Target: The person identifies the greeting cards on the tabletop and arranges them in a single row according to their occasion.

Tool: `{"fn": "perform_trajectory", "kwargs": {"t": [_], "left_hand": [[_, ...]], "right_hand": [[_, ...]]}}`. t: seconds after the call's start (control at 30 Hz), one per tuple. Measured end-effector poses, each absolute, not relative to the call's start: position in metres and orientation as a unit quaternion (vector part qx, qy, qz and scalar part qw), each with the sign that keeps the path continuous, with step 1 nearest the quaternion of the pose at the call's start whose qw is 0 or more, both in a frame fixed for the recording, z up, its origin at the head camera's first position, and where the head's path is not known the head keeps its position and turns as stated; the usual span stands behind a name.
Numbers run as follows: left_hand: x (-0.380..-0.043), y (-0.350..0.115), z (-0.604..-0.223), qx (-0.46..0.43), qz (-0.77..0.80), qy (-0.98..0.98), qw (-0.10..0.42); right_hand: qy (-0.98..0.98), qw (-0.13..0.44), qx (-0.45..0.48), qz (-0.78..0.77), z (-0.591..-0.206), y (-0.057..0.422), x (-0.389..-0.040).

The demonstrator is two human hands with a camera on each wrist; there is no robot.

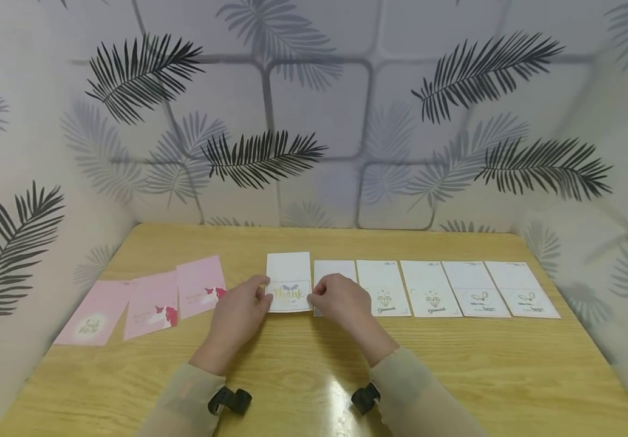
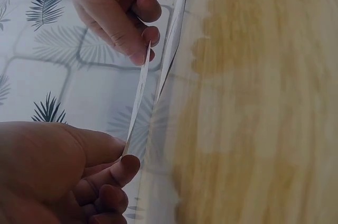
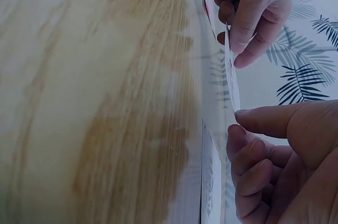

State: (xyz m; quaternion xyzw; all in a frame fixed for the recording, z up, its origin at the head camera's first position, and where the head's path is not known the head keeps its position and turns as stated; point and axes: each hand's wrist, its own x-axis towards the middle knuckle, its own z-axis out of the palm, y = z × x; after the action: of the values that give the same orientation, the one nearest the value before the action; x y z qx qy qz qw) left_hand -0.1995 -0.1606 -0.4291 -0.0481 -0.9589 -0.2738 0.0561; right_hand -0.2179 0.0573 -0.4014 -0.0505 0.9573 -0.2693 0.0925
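Note:
A white card (image 1: pixel 288 270) with gold "Thank" lettering is held up between both hands, a little above the table. My left hand (image 1: pixel 241 309) pinches its left edge between thumb and forefinger. On the opposite edge, my right hand (image 1: pixel 342 297) pinches it the same way. Both wrist views show the card (image 2: pixel 138 97) nearly edge-on, thumbs on one face and fingers on the other. Partly behind the right hand lies another white card (image 1: pixel 334 267). Nearest the left hand on the other side is a pink card (image 1: pixel 196 282) with a red and white print.
Further left lie two more pink cards, one with a red and white print (image 1: pixel 152 300) and one with gold lettering (image 1: pixel 87 309). Several white cards (image 1: pixel 434 279) continue the row to the right on the wooden table (image 1: pixel 292 376). A leaf-patterned wall (image 1: pixel 319 200) stands behind.

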Motion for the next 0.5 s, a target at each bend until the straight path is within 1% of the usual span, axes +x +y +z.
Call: {"fn": "perform_trajectory", "kwargs": {"t": [0.2, 0.5], "left_hand": [[-0.2012, -0.1604, -0.4327, -0.054, -0.268, -0.961, 0.049], [-0.2038, -0.1582, -0.4356, -0.057, -0.263, -0.962, 0.039]], "right_hand": [[0.961, 0.102, -0.048, -0.253, -0.4061, 0.0549, -0.2210], [0.966, 0.096, -0.047, -0.235, -0.4102, 0.0531, -0.2242]]}}
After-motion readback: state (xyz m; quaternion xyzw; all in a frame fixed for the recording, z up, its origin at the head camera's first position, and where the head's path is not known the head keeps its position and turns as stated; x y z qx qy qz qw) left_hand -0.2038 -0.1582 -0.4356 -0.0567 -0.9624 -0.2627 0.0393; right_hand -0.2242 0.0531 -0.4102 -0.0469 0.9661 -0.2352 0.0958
